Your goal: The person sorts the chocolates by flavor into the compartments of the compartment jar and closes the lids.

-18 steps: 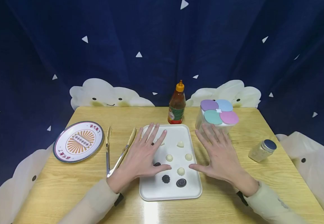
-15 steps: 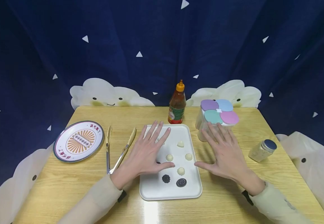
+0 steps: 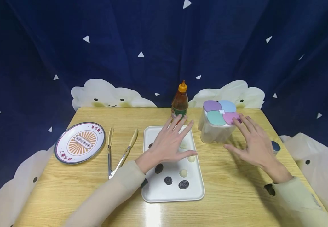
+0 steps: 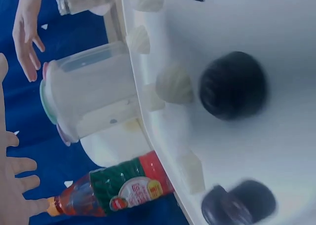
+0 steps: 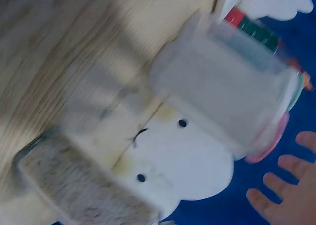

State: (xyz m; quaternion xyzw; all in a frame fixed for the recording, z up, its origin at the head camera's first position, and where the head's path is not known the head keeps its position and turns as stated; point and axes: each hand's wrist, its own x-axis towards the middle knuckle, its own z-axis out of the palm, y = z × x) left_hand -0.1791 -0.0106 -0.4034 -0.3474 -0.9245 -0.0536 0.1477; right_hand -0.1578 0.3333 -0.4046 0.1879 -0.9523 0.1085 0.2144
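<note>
Left to right: plate [image 3: 80,142], tongs [image 3: 123,157], tray [image 3: 174,194], canister [image 3: 213,134], jar [image 3: 275,147]; 1 bottle [image 3: 180,101] stands behind the tray.

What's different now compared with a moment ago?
In the head view, the left hand moved right and upward over the white tray; the right hand moved right, now mostly hiding the small jar. Nothing was taken hold of or let go. The plate, tongs, bottle and lidded container stayed put.

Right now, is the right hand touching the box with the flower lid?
Apart. The right wrist view shows blue curtain between the fingers of the right hand and the box; the left wrist view shows a gap too.
</note>
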